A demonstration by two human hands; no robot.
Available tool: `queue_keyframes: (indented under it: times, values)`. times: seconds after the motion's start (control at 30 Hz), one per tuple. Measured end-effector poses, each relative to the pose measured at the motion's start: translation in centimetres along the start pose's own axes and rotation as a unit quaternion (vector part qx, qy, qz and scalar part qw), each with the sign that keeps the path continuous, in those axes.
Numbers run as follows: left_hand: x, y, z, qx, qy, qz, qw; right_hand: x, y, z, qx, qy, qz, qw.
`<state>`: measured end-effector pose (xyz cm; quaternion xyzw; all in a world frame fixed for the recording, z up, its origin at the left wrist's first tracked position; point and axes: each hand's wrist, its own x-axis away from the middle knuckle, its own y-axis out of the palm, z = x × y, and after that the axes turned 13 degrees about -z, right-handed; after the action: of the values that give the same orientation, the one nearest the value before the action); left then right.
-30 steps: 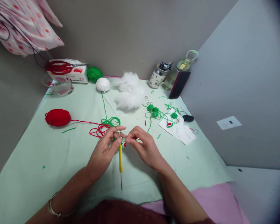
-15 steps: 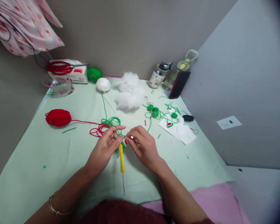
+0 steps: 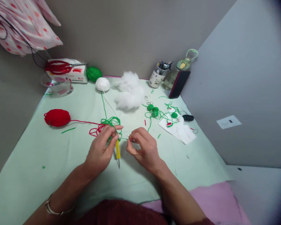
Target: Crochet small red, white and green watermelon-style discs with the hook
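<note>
My left hand is closed in a pinch near the table's middle. A crochet hook with a yellow handle hangs from its fingertips, the thin metal end pointing down. Green yarn runs over the raised index finger; any crocheted piece inside the grip is hidden. To the right, my right hand pinches a thin green strand, stretched across the gap between both hands. Just beyond the left fingers lie loose loops of green yarn and red yarn.
A red yarn ball lies left; green and white balls sit behind, beside white stuffing. Small green crocheted balls and white paper lie right. A pen cup, bottle and phone stand behind.
My hands have moved apart, with a green strand now stretched between them. The crochet hook has shifted left and shows less of its length. The green-and-red crocheted piece has gone from sight.
</note>
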<state>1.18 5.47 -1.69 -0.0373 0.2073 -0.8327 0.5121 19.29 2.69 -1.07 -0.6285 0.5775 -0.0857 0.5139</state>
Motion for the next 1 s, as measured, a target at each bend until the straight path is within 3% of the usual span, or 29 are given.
queue_keyframes:
  times: [0.07, 0.2, 0.33, 0.47, 0.57, 0.67, 0.83, 0.93, 1.0]
  values:
    - [-0.1, -0.3, 0.1, 0.021, -0.015, 0.011, 1.000, 0.0, -0.3, -0.1, -0.024, 0.013, -0.007, 1.000]
    - [-0.3, -0.7, 0.5, 0.158, -0.093, -0.006, 0.983, 0.1, -1.1, 0.1, -0.106, 0.073, -0.031, 0.991]
    - [-0.3, -0.7, 0.9, 0.206, -0.116, 0.000, 0.972, 0.2, -1.3, 0.5, -0.157, 0.126, -0.054, 0.978]
    - [-0.4, -0.7, 0.9, 0.219, -0.118, 0.010, 0.968, 0.2, -1.4, 1.2, -0.037, 0.184, -0.164, 0.968]
    - [-0.4, -1.0, 0.5, 0.236, -0.109, 0.028, 0.965, 0.2, -1.7, 1.9, 0.112, 0.220, -0.296, 0.923]
    - [-0.4, -1.2, 0.0, 0.263, -0.102, 0.026, 0.959, 0.2, -1.7, 2.4, 0.164, 0.217, -0.359, 0.893]
    - [-0.3, -1.2, -0.5, 0.302, -0.101, 0.020, 0.948, 0.3, -1.7, 2.5, 0.133, 0.224, -0.324, 0.910]
    - [-0.3, -1.1, -0.2, 0.291, -0.101, 0.012, 0.951, 0.2, -2.4, 2.0, -0.089, 0.235, -0.233, 0.940]
    - [-0.2, -1.1, 0.1, 0.263, -0.103, 0.007, 0.959, 0.0, -3.0, 1.5, -0.264, 0.245, -0.195, 0.912]
